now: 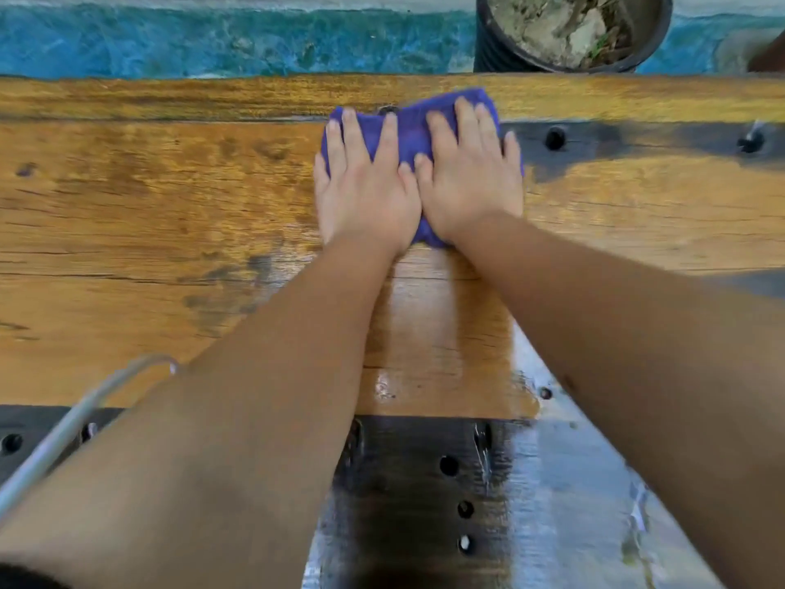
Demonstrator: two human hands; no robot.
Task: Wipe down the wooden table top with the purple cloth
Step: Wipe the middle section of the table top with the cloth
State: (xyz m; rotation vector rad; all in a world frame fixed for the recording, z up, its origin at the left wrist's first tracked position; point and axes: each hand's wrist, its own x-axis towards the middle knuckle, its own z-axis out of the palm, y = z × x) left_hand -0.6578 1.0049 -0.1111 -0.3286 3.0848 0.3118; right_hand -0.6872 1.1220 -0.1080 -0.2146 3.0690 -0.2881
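Observation:
The purple cloth [408,129] lies bunched on the wooden table top [148,214], near the far edge and a little right of centre. My left hand [365,184] presses flat on its left half, fingers spread. My right hand [469,172] presses flat on its right half, side by side with the left, thumbs touching. Most of the cloth is hidden under my palms; purple shows at the fingertips and between the wrists. The wood between my forearms looks wet and shiny.
A black pot [573,31] filled with soil stands beyond the far table edge, on a blue-green floor [212,44]. Dark metal strips with bolt holes [555,138] cross the top at right and near me. A thin grey cable [85,410] hangs at lower left.

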